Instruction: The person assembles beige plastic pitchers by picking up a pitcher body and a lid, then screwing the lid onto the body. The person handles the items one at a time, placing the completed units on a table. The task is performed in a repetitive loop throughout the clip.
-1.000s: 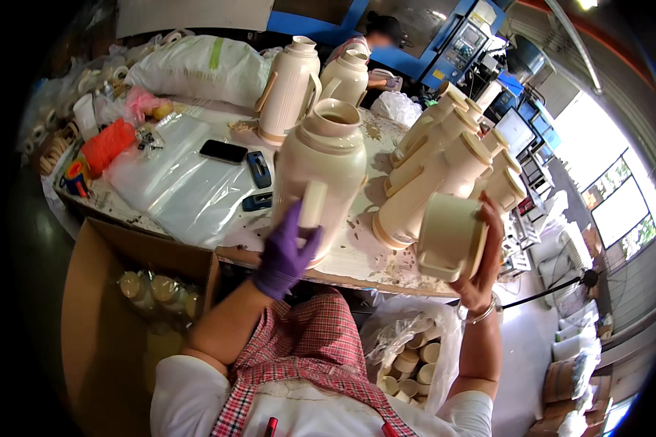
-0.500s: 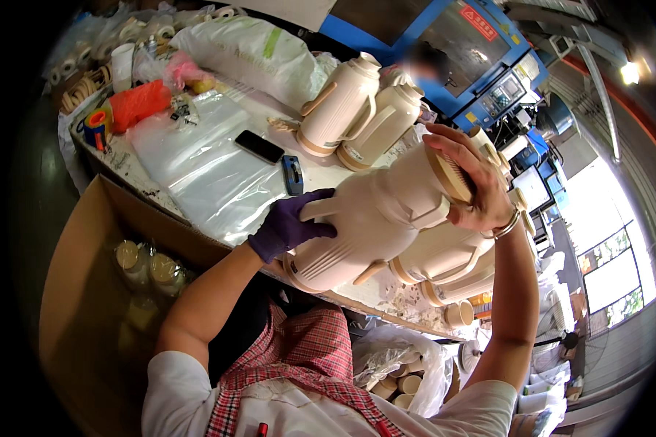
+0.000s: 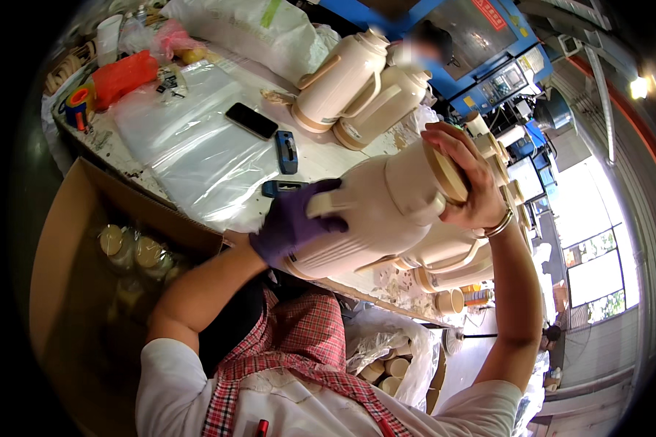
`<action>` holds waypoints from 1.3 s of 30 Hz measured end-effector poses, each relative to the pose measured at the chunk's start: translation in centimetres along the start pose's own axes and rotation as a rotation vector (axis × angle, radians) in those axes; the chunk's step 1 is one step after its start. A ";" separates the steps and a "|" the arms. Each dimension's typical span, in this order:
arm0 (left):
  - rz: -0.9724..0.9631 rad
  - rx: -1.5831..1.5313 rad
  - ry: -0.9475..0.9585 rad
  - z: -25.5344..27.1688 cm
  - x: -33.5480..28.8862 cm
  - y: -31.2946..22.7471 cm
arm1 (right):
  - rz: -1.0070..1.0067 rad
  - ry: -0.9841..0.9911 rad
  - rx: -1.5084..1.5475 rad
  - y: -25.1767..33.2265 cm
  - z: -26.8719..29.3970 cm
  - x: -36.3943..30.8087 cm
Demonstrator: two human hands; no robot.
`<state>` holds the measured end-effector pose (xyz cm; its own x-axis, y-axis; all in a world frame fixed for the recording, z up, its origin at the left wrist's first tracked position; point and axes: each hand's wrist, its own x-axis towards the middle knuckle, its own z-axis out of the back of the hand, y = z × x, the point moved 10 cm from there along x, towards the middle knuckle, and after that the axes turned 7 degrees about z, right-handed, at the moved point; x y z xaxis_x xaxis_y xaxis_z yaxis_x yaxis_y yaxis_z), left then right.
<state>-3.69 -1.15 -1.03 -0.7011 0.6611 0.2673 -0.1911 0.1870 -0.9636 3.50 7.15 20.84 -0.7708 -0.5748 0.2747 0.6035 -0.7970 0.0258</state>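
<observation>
I hold a cream thermos flask [image 3: 375,207] tilted above the table edge, its top pointing to the upper right. My left hand [image 3: 288,224], in a purple glove, is closed around a handle on the flask's side near its lower end. Bare and wearing a bracelet, my right hand [image 3: 481,182] grips the top, with fingers over the beige cap [image 3: 446,173] and thumb beneath. Behind it, two more cream flasks stand on the table, a nearer-left flask [image 3: 342,80] and a second flask [image 3: 386,105]. Others lie or stand partly hidden beyond my right hand.
An open cardboard box [image 3: 58,247] with bagged cups stands at my left. On the table [image 3: 270,87] are clear plastic bags [image 3: 197,146], a phone [image 3: 251,120], a blue tool [image 3: 287,153] and a tape roll [image 3: 80,102]. A bag of beige cups [image 3: 393,368] sits below right. A person [image 3: 430,44] is behind.
The flask has turned a little in my hands, and its small side handle now sits differently. My view has shifted slightly; a second blue tool shows beside my left hand.
</observation>
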 end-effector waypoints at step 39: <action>-0.856 0.265 0.441 -35.7 -9.8 -4.5 | -1.020 -0.738 -0.515 7.6 2.8 -30.1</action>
<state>28.57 17.44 0.82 0.0519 0.5998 0.7985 -0.6975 0.5940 -0.4008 31.85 18.86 15.48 -0.4389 0.4100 0.7996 -0.4341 -0.8758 0.2108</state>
